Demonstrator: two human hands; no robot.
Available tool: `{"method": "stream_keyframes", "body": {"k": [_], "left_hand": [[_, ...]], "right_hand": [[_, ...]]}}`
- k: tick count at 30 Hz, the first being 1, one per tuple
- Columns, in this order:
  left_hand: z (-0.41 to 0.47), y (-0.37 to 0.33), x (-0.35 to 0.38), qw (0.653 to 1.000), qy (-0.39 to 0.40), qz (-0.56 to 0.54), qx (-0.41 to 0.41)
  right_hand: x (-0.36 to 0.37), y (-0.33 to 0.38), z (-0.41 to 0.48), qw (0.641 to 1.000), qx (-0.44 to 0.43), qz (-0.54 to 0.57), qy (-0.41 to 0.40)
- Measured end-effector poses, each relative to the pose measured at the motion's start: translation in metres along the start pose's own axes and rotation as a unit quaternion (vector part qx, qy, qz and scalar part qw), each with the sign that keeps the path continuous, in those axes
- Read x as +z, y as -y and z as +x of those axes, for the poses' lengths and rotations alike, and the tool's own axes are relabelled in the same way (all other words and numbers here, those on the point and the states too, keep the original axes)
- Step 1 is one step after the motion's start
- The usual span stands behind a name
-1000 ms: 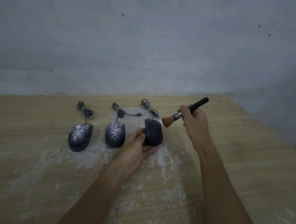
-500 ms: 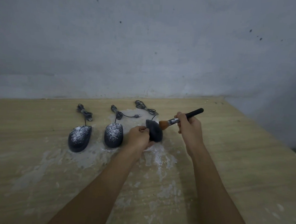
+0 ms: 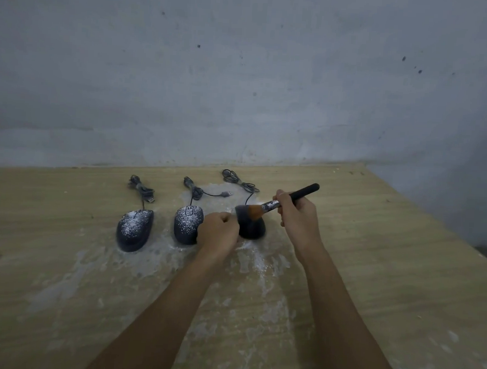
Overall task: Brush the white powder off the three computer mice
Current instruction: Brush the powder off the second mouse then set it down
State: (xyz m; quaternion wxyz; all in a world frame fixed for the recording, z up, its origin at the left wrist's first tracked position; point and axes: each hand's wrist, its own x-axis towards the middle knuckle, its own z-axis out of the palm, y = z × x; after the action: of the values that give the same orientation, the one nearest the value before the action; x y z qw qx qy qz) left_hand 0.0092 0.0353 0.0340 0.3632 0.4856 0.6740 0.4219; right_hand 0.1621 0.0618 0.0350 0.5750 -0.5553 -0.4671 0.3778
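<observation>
Two mice (image 3: pixel 134 229) beside it remain powdered while my left hand (image 3: pixel 219 234) pinches the right-hand mouse (image 3: pixel 253 227) tilted on the table (image 3: pixel 375 249); my right hand's (image 3: pixel 298 216) fingers clamp the brush (image 3: pixel 281 203), which should sweep lightly away from them.

A bare plastered wall (image 3: pixel 242 84) fills the upper half of the view, grey-white with a bluish cast, mottled and marked with a few small dark specks; a second wall (image 3: pixel 451 168) meets it at a corner on the right, darker toward its foot. Below them lies a light wooden table (image 3: pixel 402 265) with a pale grain, its back edge against the wall and its right edge running diagonally toward the viewer; the light is dim, even and cool.
</observation>
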Motion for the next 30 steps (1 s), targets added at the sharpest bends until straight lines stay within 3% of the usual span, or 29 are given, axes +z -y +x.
{"method": "stream_keyframes", "body": {"k": [3, 10, 19, 23, 27, 30], "left_hand": [[-0.005, 0.004, -0.015, 0.999, -0.012, -0.026, 0.033], [-0.022, 0.034, -0.063, 0.978, -0.155, -0.010, 0.140], [-0.010, 0.058, -0.063, 0.972, -0.143, 0.176, 0.061], [-0.002, 0.054, -0.053, 0.945, -0.148, 0.291, 0.029], [0.004, 0.051, -0.052, 0.944, -0.152, 0.293, 0.015], [0.006, 0.048, -0.056, 0.967, -0.133, 0.215, 0.020]], "right_hand": [[0.008, 0.000, -0.008, 1.000, 0.001, -0.002, 0.008], [0.040, -0.002, -0.028, 0.999, -0.009, 0.040, 0.022], [0.064, -0.011, -0.047, 0.994, -0.016, 0.076, 0.072], [0.072, -0.014, -0.052, 0.995, -0.010, 0.059, 0.074], [0.073, -0.014, -0.055, 0.995, -0.026, 0.054, 0.077], [0.072, -0.013, -0.053, 0.995, -0.025, 0.059, 0.072]]}}
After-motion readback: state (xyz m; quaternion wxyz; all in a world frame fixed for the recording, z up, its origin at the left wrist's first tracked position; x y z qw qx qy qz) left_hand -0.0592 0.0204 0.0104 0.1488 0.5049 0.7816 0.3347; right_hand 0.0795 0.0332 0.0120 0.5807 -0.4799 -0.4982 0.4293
